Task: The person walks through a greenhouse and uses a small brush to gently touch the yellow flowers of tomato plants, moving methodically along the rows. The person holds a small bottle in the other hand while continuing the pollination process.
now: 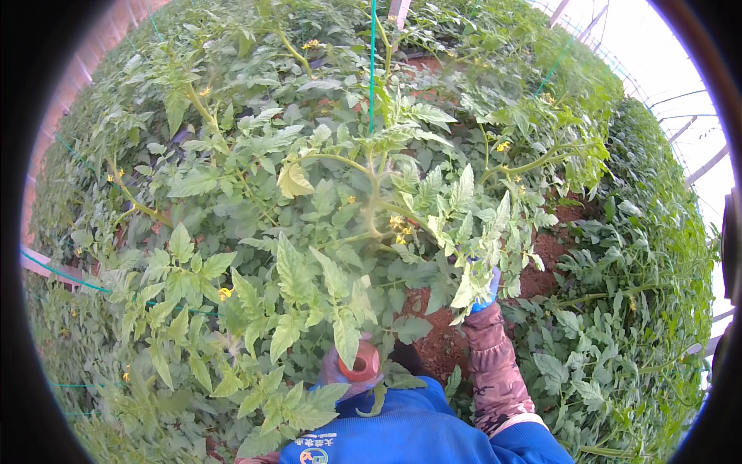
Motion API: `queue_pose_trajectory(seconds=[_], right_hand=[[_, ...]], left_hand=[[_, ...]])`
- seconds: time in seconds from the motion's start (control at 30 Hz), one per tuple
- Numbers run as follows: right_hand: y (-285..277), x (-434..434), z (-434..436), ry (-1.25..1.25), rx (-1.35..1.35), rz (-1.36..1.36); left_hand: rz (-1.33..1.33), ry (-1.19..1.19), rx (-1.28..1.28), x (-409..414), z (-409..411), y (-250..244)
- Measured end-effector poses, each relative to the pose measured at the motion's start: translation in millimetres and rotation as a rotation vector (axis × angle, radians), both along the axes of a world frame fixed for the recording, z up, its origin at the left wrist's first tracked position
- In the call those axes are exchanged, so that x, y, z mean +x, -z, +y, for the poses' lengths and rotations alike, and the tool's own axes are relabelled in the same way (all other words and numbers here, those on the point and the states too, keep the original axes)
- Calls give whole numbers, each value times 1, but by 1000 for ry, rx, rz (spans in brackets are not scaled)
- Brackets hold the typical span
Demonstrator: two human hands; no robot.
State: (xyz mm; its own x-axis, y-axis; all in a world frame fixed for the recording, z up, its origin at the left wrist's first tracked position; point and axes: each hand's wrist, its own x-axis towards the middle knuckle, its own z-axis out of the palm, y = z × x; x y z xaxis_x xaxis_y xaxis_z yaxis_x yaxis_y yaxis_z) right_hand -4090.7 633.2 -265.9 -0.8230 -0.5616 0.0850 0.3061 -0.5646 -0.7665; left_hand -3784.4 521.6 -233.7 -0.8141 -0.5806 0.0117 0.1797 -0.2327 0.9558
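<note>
Close to my chest, my left hand (342, 371) is closed around a reddish-orange, cup-like container (360, 362) with a round opening facing up; leaves cover part of it. My right hand (490, 290), in a blue glove, is mostly hidden behind tomato leaves (493, 232) at the end of my camouflage sleeve, so its fingers cannot be made out. Between and beyond my hands stands a tomato plant (374, 203) with a thick fuzzy stem and yellow flowers (400, 226). A green string (372, 69) runs down to its top.
Dense tomato plants surround me on all sides. Reddish soil (443, 336) shows between the leaves ahead of me. A second green string (116, 288) crosses at the left beside a pale post (49, 267). The greenhouse frame (701, 168) curves along the right.
</note>
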Motion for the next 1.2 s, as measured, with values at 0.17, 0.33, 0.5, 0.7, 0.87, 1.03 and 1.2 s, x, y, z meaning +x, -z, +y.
queue_pose_trajectory(seconds=[0.17,0.33,0.5,0.7,0.87,1.03,1.2], right_hand=[[-63,1,-14,-42,117,-33],[-78,-30,-15,-227,211,61],[-51,-59,-19,-235,434,325],[-63,-61,-27,-307,367,371],[-46,-74,-22,-196,453,633],[-73,-59,-26,-180,644,663],[-75,-74,-24,-123,566,399]], left_hand=[[-95,-100,49,-14,0,-7],[-125,-100,-380,-47,-9,-34],[-46,-137,-108,-72,4,-35],[-77,-42,-181,-89,8,-31],[-41,-15,-201,-92,12,-31],[-23,-17,-259,-85,9,-29],[19,-16,-485,-90,2,-40]])
